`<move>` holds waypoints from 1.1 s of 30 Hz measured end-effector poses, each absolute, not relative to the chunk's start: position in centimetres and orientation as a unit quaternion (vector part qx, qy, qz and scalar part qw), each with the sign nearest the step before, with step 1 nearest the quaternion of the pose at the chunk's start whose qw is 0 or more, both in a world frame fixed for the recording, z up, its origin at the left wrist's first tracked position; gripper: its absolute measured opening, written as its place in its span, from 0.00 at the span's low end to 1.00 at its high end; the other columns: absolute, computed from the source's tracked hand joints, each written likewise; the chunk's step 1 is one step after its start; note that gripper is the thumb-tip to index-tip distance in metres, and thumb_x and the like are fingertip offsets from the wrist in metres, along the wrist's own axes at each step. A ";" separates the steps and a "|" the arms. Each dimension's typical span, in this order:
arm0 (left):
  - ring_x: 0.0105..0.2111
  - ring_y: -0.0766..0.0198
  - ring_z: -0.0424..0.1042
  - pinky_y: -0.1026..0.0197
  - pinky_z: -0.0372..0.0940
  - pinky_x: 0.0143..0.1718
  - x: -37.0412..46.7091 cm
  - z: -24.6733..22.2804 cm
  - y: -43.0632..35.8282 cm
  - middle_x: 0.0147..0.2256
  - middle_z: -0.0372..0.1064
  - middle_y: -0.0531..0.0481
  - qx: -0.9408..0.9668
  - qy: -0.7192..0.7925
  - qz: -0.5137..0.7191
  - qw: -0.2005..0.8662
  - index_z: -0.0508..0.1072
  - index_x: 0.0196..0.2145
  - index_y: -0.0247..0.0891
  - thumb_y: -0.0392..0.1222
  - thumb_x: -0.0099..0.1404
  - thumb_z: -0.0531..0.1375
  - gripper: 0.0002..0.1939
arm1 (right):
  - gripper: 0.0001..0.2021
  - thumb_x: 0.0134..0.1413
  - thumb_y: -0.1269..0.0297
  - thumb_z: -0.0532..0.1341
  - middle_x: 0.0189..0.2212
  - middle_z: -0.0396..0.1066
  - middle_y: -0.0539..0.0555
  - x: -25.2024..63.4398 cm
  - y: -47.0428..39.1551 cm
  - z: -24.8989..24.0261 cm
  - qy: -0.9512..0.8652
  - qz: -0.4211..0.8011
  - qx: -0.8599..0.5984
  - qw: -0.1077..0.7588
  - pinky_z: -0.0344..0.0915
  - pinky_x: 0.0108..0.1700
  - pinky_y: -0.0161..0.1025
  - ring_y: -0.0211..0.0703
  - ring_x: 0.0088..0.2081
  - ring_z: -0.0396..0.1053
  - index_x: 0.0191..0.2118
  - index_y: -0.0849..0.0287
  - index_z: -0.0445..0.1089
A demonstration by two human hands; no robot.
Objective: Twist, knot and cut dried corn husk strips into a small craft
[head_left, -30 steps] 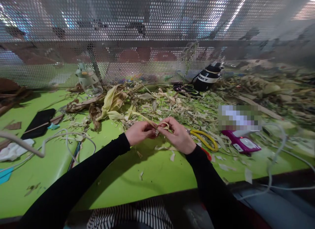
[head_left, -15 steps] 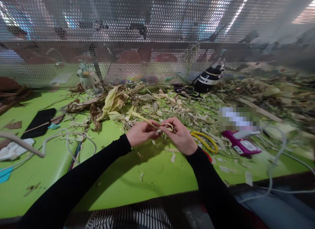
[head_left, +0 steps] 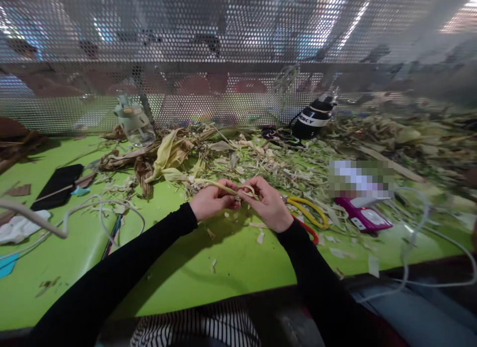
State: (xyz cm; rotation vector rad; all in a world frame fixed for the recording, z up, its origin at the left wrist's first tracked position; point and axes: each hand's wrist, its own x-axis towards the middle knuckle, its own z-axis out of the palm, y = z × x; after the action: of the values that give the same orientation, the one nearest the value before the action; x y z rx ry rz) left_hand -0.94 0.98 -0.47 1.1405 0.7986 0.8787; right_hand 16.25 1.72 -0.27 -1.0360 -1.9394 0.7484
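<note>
Both hands hold a pale yellow-green strip of corn husk [head_left: 209,182] above the green table. My left hand [head_left: 213,201] pinches it near the middle, with one end sticking out to the left. My right hand [head_left: 267,204] is closed on the other end, where the strip curls into a small loop between thumb and fingers. The fingertips of the two hands almost meet, and they partly hide the strip. Scissors with yellow and red handles [head_left: 315,216] lie beside my right wrist. Behind my left hand rests a bunch of yellow husk leaves [head_left: 167,155].
Husk scraps [head_left: 257,160] litter the table's back and right. A clear bottle [head_left: 136,122] and a black bottle [head_left: 313,119] stand before a perforated metal screen [head_left: 223,103]. A black phone [head_left: 57,187] lies left, a magenta device [head_left: 367,217] right. White cables [head_left: 412,237] loop at both sides.
The husk loop at my right fingertips has become smaller and tighter. The strip's left end sits slightly lower. The whole view has shifted slightly, and more of the scissors' red handle shows.
</note>
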 end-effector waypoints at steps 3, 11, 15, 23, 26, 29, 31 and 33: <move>0.27 0.71 0.70 0.61 0.67 0.39 -0.7 -0.3 0.8 0.28 0.69 0.53 0.485 0.367 0.393 0.690 0.64 0.34 0.34 0.33 0.53 0.63 0.12 | 0.10 0.50 0.59 0.62 0.26 0.64 0.48 16.0 1.7 -0.5 -0.767 0.291 -0.404 0.405 0.60 0.31 0.34 0.36 0.28 0.62 0.31 0.57 0.62; 0.25 0.71 0.70 0.63 0.66 0.37 -0.3 -0.3 0.7 0.26 0.70 0.53 0.459 0.379 0.424 0.683 0.65 0.34 0.33 0.26 0.51 0.59 0.11 | 0.08 0.54 0.60 0.59 0.30 0.67 0.53 15.9 1.5 0.0 -0.782 0.229 -0.392 0.428 0.62 0.34 0.38 0.41 0.32 0.65 0.29 0.58 0.69; 0.23 0.73 0.68 0.65 0.65 0.33 -0.1 0.0 0.7 0.23 0.68 0.56 0.448 0.383 0.433 0.682 0.64 0.32 0.33 0.26 0.51 0.58 0.11 | 0.08 0.53 0.59 0.59 0.30 0.67 0.52 15.8 1.6 -0.2 -0.775 0.281 -0.387 0.414 0.63 0.34 0.38 0.40 0.32 0.65 0.31 0.58 0.69; 0.25 0.72 0.66 0.66 0.62 0.32 -0.1 -0.5 0.7 0.24 0.67 0.54 0.478 0.360 0.441 0.669 0.65 0.29 0.32 0.30 0.52 0.62 0.08 | 0.06 0.52 0.62 0.60 0.29 0.65 0.51 15.6 1.3 -0.3 -0.765 0.227 -0.418 0.435 0.61 0.29 0.35 0.36 0.27 0.61 0.31 0.59 0.67; 0.29 0.70 0.69 0.64 0.62 0.36 -0.2 -0.6 0.9 0.30 0.71 0.50 0.448 0.353 0.507 0.646 0.65 0.35 0.34 0.35 0.55 0.61 0.10 | 0.10 0.53 0.58 0.60 0.25 0.64 0.51 15.1 0.7 -0.3 -0.755 0.140 -0.444 0.462 0.56 0.25 0.34 0.35 0.23 0.57 0.28 0.59 0.66; 0.36 0.67 0.70 0.60 0.62 0.43 -0.1 -0.8 1.1 0.37 0.72 0.47 0.416 0.351 0.564 0.621 0.65 0.39 0.34 0.37 0.56 0.60 0.12 | 0.13 0.55 0.56 0.58 0.21 0.65 0.51 14.3 0.5 -0.8 -0.787 0.132 -0.448 0.402 0.54 0.25 0.34 0.36 0.23 0.58 0.26 0.60 0.68; 0.38 0.65 0.71 0.58 0.62 0.46 0.2 -1.0 1.0 0.37 0.72 0.46 0.408 0.345 0.575 0.620 0.65 0.40 0.34 0.37 0.57 0.60 0.13 | 0.13 0.56 0.56 0.56 0.20 0.65 0.50 13.9 0.5 -1.1 -0.786 0.165 -0.458 0.382 0.53 0.25 0.34 0.36 0.22 0.57 0.27 0.60 0.69; 0.37 0.65 0.71 0.58 0.62 0.46 0.4 -1.1 0.9 0.37 0.72 0.46 0.405 0.342 0.574 0.624 0.65 0.40 0.34 0.36 0.57 0.59 0.12 | 0.13 0.56 0.59 0.55 0.19 0.63 0.49 13.6 0.4 -1.3 -0.771 0.215 -0.462 0.383 0.52 0.24 0.33 0.34 0.21 0.56 0.26 0.60 0.67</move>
State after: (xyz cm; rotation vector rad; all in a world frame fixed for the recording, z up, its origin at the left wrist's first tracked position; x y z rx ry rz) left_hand 0.44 0.90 -1.06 0.9309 0.7854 1.3175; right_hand 13.64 0.45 -1.29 -1.1778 -1.9658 0.5493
